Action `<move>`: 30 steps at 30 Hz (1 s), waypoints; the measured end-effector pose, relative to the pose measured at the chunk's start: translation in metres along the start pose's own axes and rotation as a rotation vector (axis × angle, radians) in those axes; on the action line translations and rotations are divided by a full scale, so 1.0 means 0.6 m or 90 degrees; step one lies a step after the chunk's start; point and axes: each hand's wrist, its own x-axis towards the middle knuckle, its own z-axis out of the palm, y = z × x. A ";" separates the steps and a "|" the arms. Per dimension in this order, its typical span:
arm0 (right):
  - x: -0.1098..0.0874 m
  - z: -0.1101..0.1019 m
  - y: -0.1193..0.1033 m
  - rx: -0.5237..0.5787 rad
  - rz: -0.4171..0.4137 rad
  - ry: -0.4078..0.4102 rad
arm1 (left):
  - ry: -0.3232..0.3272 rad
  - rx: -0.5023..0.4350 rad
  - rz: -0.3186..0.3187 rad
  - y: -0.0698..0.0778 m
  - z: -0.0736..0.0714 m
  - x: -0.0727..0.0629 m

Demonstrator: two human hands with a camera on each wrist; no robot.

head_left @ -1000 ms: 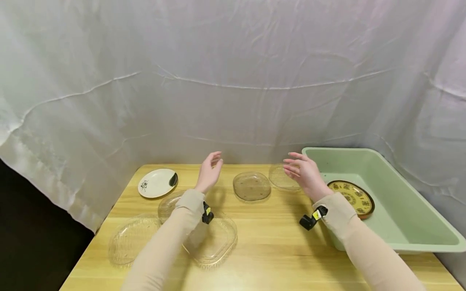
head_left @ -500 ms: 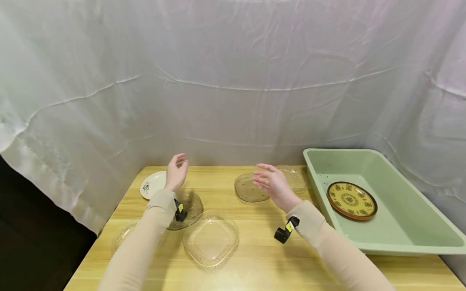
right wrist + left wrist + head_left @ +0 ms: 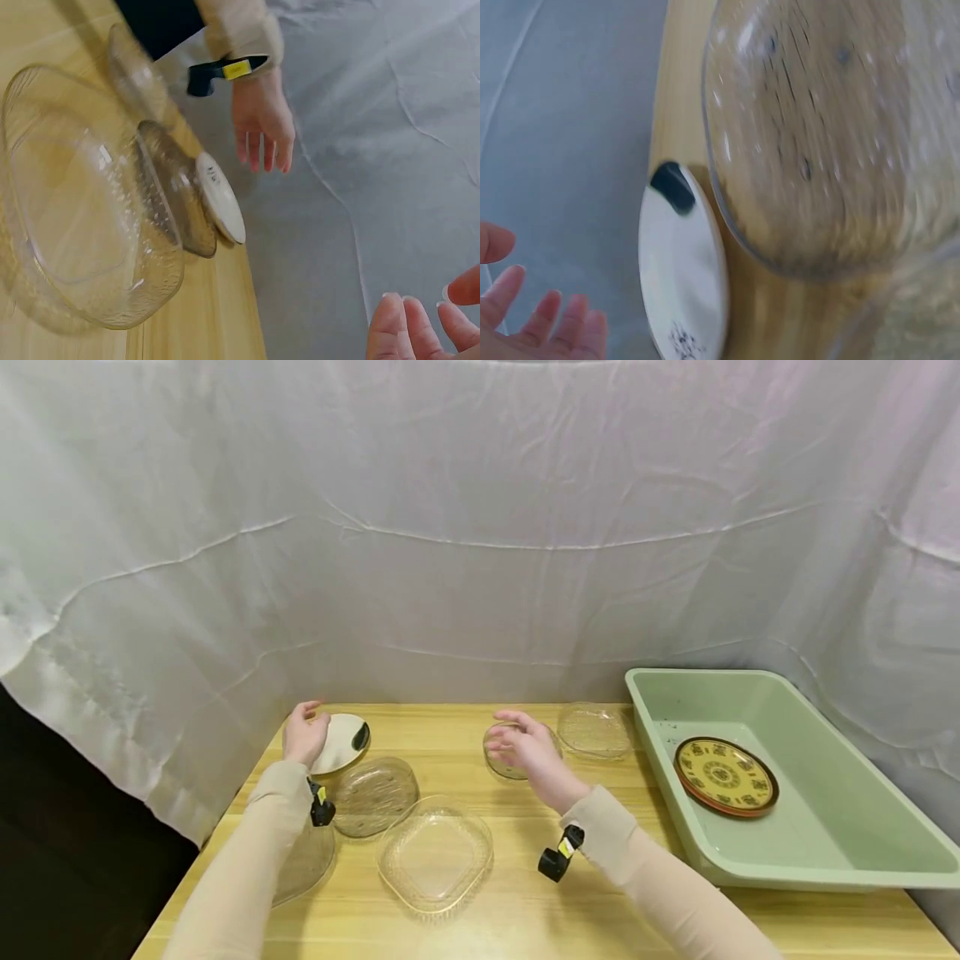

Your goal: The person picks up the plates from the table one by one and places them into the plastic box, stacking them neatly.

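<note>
My left hand (image 3: 305, 737) hovers at the left edge of the white plate (image 3: 345, 742), which has a dark green patch and a small floral print. Its fingers are relaxed and hold nothing; in the left wrist view the white plate (image 3: 682, 270) lies apart from the fingertips. My right hand (image 3: 531, 758) is above a small brownish glass dish (image 3: 510, 770) and partly covers it. Those fingers are loosely bent, with nothing between them. Close to the left hand lies a brownish clear dish (image 3: 375, 797). A squarish clear glass dish (image 3: 435, 856) sits between the two forearms.
A green basin (image 3: 795, 827) stands at the right, with yellow patterned plates (image 3: 726, 775) stacked in it. Another clear dish (image 3: 594, 731) lies at the back beside the basin. One more dish (image 3: 306, 864) is partly under the left forearm. A pale curtain (image 3: 480, 568) hangs behind the table.
Both hands have moved left, the left one from the table's middle to the white plate, the right one from near the basin to above the small brownish dish. The dishes have stayed put.
</note>
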 end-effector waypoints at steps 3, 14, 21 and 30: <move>-0.003 0.013 0.008 -0.042 -0.022 -0.017 | -0.018 0.024 -0.020 -0.013 -0.009 -0.001; 0.003 0.039 0.047 -0.150 -0.063 -0.045 | -0.076 0.158 -0.053 -0.059 -0.017 -0.003; 0.006 0.042 0.064 -0.151 -0.052 -0.038 | -0.064 0.185 -0.087 -0.062 -0.017 -0.012; 0.008 0.047 0.078 -0.136 -0.036 -0.054 | -0.086 0.221 -0.128 -0.075 -0.017 -0.011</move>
